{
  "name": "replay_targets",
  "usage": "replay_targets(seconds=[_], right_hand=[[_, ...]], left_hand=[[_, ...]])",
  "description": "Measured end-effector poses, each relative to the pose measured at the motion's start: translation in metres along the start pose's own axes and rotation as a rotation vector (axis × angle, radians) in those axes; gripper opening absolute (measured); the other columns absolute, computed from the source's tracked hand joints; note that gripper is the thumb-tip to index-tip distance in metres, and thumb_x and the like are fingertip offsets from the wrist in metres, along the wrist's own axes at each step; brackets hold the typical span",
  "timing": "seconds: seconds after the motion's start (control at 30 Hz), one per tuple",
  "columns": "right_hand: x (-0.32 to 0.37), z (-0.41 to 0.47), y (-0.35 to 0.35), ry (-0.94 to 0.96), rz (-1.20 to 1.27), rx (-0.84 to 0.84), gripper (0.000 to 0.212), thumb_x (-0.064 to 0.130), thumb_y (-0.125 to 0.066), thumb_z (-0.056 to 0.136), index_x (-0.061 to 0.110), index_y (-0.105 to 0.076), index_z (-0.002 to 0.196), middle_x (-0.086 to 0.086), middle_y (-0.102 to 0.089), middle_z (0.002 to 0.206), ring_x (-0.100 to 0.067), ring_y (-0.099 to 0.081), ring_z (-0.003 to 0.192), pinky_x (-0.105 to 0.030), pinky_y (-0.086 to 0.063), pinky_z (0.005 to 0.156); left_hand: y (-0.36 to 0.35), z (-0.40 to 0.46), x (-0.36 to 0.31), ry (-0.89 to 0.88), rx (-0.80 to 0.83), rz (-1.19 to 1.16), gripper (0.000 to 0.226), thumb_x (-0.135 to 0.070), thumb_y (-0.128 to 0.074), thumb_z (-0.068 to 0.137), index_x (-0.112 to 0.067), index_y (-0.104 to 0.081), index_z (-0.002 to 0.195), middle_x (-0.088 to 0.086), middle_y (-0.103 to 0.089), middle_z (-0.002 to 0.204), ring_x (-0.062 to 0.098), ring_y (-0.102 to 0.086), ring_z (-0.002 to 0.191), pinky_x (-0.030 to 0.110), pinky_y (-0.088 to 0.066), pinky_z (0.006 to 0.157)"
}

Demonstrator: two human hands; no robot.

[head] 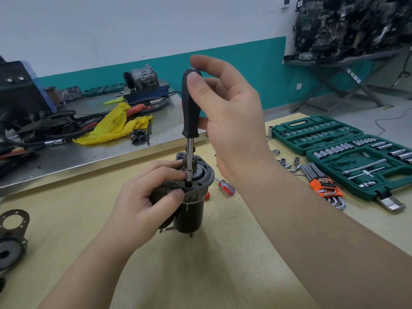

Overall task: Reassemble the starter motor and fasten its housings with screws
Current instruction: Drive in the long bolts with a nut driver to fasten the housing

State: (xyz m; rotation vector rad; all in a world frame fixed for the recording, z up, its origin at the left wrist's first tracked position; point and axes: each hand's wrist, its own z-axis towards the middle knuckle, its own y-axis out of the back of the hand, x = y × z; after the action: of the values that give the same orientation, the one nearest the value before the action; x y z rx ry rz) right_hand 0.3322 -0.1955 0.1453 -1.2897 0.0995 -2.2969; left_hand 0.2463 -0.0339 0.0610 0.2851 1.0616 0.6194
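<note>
The starter motor (191, 215) stands upright on the tan table, its grey end housing (200, 181) on top. My left hand (145, 201) grips the housing's left side, thumb on the flange. A black-handled nut driver (190, 108) stands vertical, its steel socket tip set in a hole in the housing flange. My right hand (227, 112) holds the handle near its top with thumb and fingers. The screw under the tip is hidden.
A green socket set case (347, 152) lies open at right, with loose sockets (287, 162) and orange-held hex keys (323, 186) beside it. A small red screwdriver (225, 186) lies behind the motor. Another grey housing part (11, 237) sits at far left. Yellow cloth (116, 126) clutters the metal bench behind.
</note>
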Motion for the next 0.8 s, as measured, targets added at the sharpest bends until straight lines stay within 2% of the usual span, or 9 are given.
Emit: replay_targets(seconds=[0.1, 0.23, 0.37, 0.43, 0.5, 0.6, 0.67, 0.73, 0.8], right_hand=[[-0.0028, 0.0023, -0.0013, 0.041, -0.053, -0.022, 0.018, 0.013, -0.069, 0.103, 0.027, -0.072, 0.115, 0.006, -0.071, 0.092, -0.01, -0.067, 0.087, -0.048, -0.063, 0.088], [-0.0045, 0.0027, -0.0004, 0.025, -0.033, -0.029, 0.018, 0.015, -0.068, 0.103, 0.027, -0.075, 0.114, 0.007, -0.07, 0.093, -0.01, -0.065, 0.089, -0.049, -0.063, 0.089], [-0.0033, 0.0029, 0.0002, 0.029, -0.043, -0.03, 0.02, 0.013, -0.068, 0.102, 0.028, -0.077, 0.113, 0.008, -0.07, 0.087, -0.011, -0.066, 0.086, -0.051, -0.065, 0.086], [-0.0028, 0.0027, 0.0006, 0.101, -0.11, -0.051, 0.019, 0.012, -0.073, 0.099, 0.027, -0.075, 0.111, 0.007, -0.07, 0.08, -0.012, -0.067, 0.079, -0.044, -0.066, 0.08], [-0.0037, 0.0026, 0.0015, 0.173, -0.169, -0.094, 0.018, 0.011, -0.076, 0.096, 0.023, -0.074, 0.11, 0.001, -0.069, 0.072, -0.014, -0.066, 0.069, -0.035, -0.062, 0.067], [-0.0043, 0.002, 0.0007, 0.185, -0.158, -0.11, 0.017, 0.014, -0.077, 0.096, 0.021, -0.075, 0.111, 0.0, -0.071, 0.075, -0.009, -0.066, 0.07, -0.029, -0.06, 0.066], [-0.0039, 0.0021, -0.0001, 0.128, -0.097, -0.076, 0.014, 0.017, -0.072, 0.1, 0.023, -0.076, 0.111, 0.009, -0.072, 0.08, -0.006, -0.068, 0.079, -0.038, -0.064, 0.075], [-0.0037, 0.0018, 0.0002, 0.058, -0.012, -0.028, 0.017, 0.014, -0.064, 0.104, 0.024, -0.077, 0.111, 0.006, -0.074, 0.089, -0.013, -0.07, 0.087, -0.044, -0.065, 0.078], [-0.0031, 0.0012, 0.0006, 0.03, 0.037, 0.004, 0.023, 0.01, -0.06, 0.106, 0.025, -0.076, 0.111, -0.007, -0.077, 0.1, -0.028, -0.074, 0.092, -0.04, -0.066, 0.075]], left_hand=[[0.0004, -0.0004, 0.0003, 0.004, 0.004, 0.0, 0.025, -0.02, -0.065, 0.083, -0.023, -0.078, 0.103, -0.014, -0.068, 0.13, 0.011, -0.066, 0.122, 0.036, -0.054, 0.093], [0.0013, -0.001, 0.0013, 0.003, 0.006, 0.007, 0.025, -0.015, -0.065, 0.083, -0.023, -0.079, 0.103, -0.015, -0.068, 0.13, 0.01, -0.066, 0.123, 0.037, -0.055, 0.094], [0.0011, -0.0001, 0.0027, -0.016, 0.001, 0.015, 0.025, -0.029, -0.064, 0.082, -0.025, -0.078, 0.102, -0.015, -0.068, 0.13, 0.01, -0.065, 0.124, 0.036, -0.054, 0.094], [0.0008, 0.0005, 0.0028, -0.022, -0.003, 0.018, 0.027, -0.033, -0.063, 0.081, -0.025, -0.078, 0.102, -0.016, -0.068, 0.13, 0.01, -0.065, 0.123, 0.035, -0.055, 0.093], [0.0007, 0.0005, 0.0029, -0.028, -0.002, 0.012, 0.029, -0.036, -0.062, 0.081, -0.026, -0.078, 0.103, -0.017, -0.068, 0.129, 0.009, -0.065, 0.123, 0.034, -0.054, 0.093], [0.0003, 0.0006, 0.003, -0.022, 0.003, -0.001, 0.029, -0.036, -0.062, 0.081, -0.027, -0.078, 0.103, -0.016, -0.068, 0.13, 0.009, -0.065, 0.124, 0.033, -0.054, 0.092], [0.0003, 0.0006, 0.0027, -0.019, 0.004, -0.001, 0.029, -0.036, -0.062, 0.08, -0.027, -0.078, 0.103, -0.015, -0.068, 0.131, 0.01, -0.065, 0.123, 0.033, -0.054, 0.092], [0.0006, 0.0005, 0.0019, -0.014, 0.006, -0.005, 0.029, -0.036, -0.062, 0.08, -0.029, -0.078, 0.103, -0.015, -0.068, 0.13, 0.011, -0.066, 0.122, 0.033, -0.054, 0.091], [0.0007, 0.0005, 0.0016, -0.009, 0.01, -0.003, 0.026, -0.034, -0.063, 0.081, -0.029, -0.078, 0.102, -0.014, -0.068, 0.13, 0.011, -0.066, 0.121, 0.032, -0.055, 0.09]])
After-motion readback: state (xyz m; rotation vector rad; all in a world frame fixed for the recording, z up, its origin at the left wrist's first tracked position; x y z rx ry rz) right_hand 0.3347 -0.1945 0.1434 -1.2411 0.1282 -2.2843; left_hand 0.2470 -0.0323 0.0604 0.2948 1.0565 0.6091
